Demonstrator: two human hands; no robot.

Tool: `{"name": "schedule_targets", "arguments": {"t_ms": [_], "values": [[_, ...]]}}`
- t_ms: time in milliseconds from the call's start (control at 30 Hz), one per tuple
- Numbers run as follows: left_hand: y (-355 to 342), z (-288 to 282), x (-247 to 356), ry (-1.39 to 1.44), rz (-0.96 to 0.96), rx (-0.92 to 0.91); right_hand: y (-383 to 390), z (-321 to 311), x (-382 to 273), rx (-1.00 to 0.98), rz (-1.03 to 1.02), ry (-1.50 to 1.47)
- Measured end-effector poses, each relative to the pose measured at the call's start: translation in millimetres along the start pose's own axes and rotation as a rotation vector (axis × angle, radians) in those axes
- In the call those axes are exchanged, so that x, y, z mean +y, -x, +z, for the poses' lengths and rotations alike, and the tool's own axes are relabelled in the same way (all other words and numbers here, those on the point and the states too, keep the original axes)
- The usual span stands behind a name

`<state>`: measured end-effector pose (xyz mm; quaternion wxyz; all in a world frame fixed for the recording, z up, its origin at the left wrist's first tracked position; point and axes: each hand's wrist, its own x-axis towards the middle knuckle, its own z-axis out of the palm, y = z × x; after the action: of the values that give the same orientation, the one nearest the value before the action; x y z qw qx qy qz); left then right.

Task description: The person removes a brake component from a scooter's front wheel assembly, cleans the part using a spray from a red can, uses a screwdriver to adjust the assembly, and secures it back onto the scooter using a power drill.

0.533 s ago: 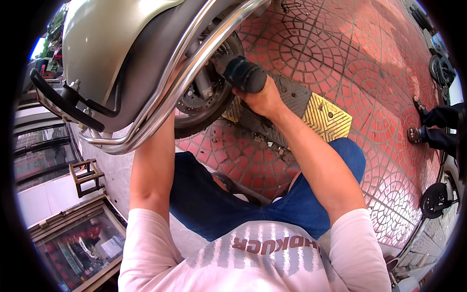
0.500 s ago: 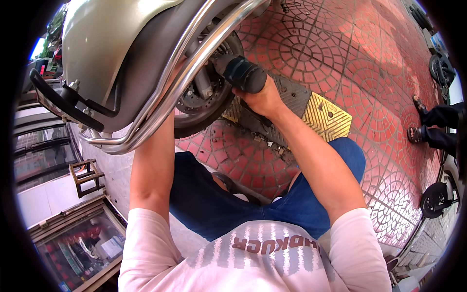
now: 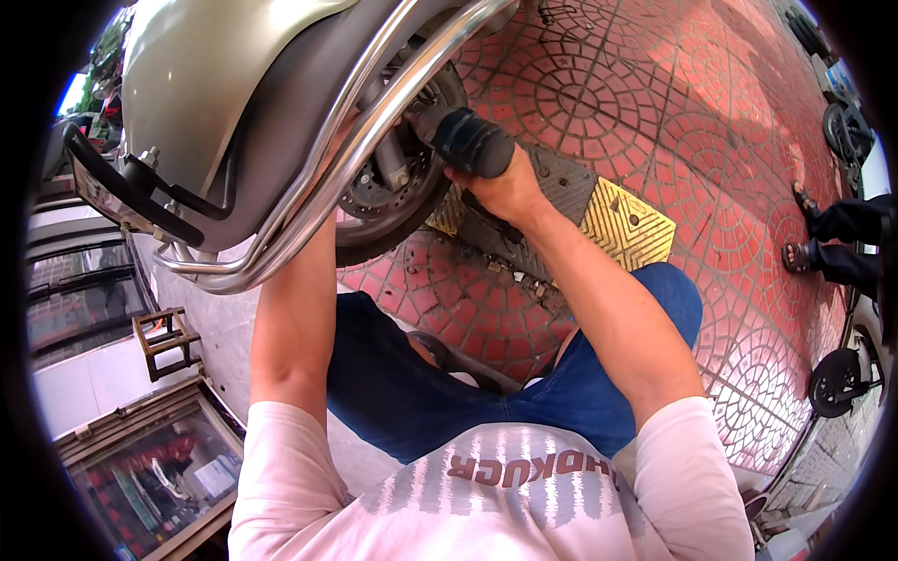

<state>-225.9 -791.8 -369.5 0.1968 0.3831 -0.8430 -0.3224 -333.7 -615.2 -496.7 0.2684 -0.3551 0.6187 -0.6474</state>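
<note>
My right hand [image 3: 505,190] is closed round a dark cordless power tool [image 3: 472,142], which looks like an impact wrench. Its black end faces up toward me, and its grey front points in at the scooter wheel [image 3: 383,229]. Where the front meets the wheel is too dark to make out. My left forearm [image 3: 295,313] reaches up behind the chrome guard bars [image 3: 360,140] of the scooter, beside the wheel. The bars and bodywork hide the fingers of that hand. A brake disc and a fork leg [image 3: 391,166] show between the bars and the tool.
The scooter's pale gold and grey body [image 3: 201,84] fills the upper left. A black and yellow rubber ramp [image 3: 627,220] lies on red patterned paving. Another person's legs [image 3: 847,234] stand at the right. A small metal frame [image 3: 166,341] and a glass case [image 3: 154,477] are at left.
The scooter's guard bars and the black bar at its left have shifted very slightly. Both my arms and the power tool stay almost where they were.
</note>
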Motion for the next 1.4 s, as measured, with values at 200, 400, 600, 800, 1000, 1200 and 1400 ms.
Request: {"name": "schedule_targets", "arguments": {"t_ms": [200,400,600,800,1000,1200,1400], "values": [[-1.8,12.5,-44.4,0.031,0.134,0.173,0.9,5.6,-1.2,-0.001,-0.005,-0.006],[32.0,-40.7,-55.5,0.846,-0.025,-0.193,6.8,-1.9,-9.2,-0.01,0.03,0.136],[82.5,-5.3,-38.2,1.131,-0.707,-0.157,9.2,-17.1,-10.3,-0.035,0.072,-0.048],[76.0,3.8,-5.8,1.088,-0.801,-0.221,17.8,-28.5,-22.7,-0.016,0.167,-0.144],[75.5,22.2,-20.5,0.935,-0.835,-0.328,31.8,-35.6,-35.4,-0.03,0.177,-0.15],[83.2,43.7,-33.1,0.94,-0.837,-0.447,34.0,-39.7,-59.1,0.02,0.276,-0.29],[79.4,47.5,-32.1,0.954,-0.771,-0.52,34.0,-47.8,-75.3,0.052,0.215,-0.304]]}}
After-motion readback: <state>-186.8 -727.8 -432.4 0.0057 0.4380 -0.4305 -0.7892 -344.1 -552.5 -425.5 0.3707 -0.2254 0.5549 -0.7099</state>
